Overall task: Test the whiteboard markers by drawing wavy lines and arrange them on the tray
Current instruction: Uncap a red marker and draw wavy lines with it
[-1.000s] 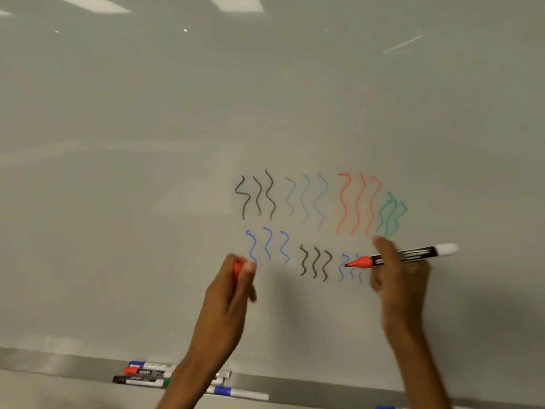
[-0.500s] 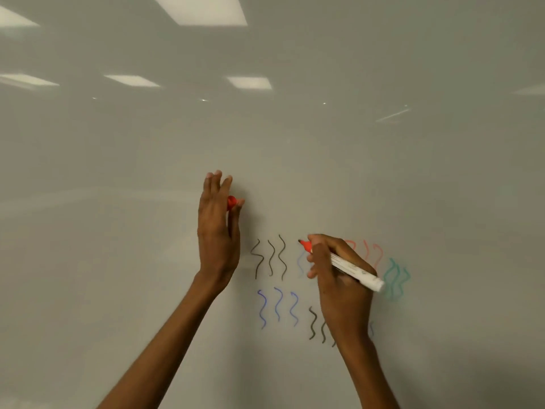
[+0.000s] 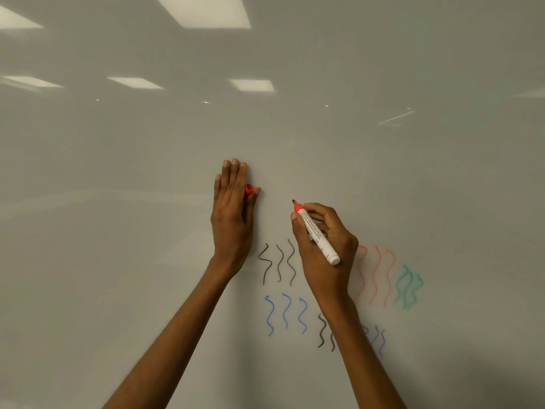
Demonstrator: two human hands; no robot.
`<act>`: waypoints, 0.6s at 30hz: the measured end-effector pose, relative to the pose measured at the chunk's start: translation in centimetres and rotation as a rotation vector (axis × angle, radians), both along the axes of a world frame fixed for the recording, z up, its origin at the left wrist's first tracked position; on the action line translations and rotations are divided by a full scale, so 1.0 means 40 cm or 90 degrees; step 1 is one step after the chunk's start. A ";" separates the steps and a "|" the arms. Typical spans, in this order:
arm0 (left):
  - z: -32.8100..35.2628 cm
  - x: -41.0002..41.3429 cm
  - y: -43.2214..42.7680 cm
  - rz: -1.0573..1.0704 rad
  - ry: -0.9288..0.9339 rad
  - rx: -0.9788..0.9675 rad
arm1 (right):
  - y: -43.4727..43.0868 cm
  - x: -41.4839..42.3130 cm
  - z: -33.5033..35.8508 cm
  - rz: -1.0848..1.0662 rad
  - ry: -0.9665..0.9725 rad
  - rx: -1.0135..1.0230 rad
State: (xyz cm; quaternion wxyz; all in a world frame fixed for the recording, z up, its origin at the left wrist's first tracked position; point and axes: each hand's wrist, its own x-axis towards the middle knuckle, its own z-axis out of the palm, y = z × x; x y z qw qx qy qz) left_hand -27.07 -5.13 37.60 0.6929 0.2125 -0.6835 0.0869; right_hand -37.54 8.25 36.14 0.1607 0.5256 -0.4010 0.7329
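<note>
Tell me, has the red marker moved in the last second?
Yes. The red marker rose leftward, from the lower-right blue squiggles to above the top black wavy lines.

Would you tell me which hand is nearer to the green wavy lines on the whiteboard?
Right. The right hand, gripping the red marker, sits up-left of the green wavy lines; the left hand, pinching the red cap, lies farther left, beyond the right hand.

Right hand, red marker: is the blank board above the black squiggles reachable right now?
Probably yes. The right hand holds the red marker uncapped, tip right by the bare whiteboard there; the left hand, holding the cap, sits off to the side.
</note>
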 end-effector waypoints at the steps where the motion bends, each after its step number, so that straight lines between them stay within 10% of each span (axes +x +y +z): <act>1: -0.001 0.001 -0.002 0.000 0.000 -0.002 | -0.012 0.001 0.000 -0.010 0.004 -0.002; 18: 0.001 0.008 -0.002 -0.011 0.007 -0.007 | -0.025 -0.008 -0.102 -0.051 -0.022 -0.019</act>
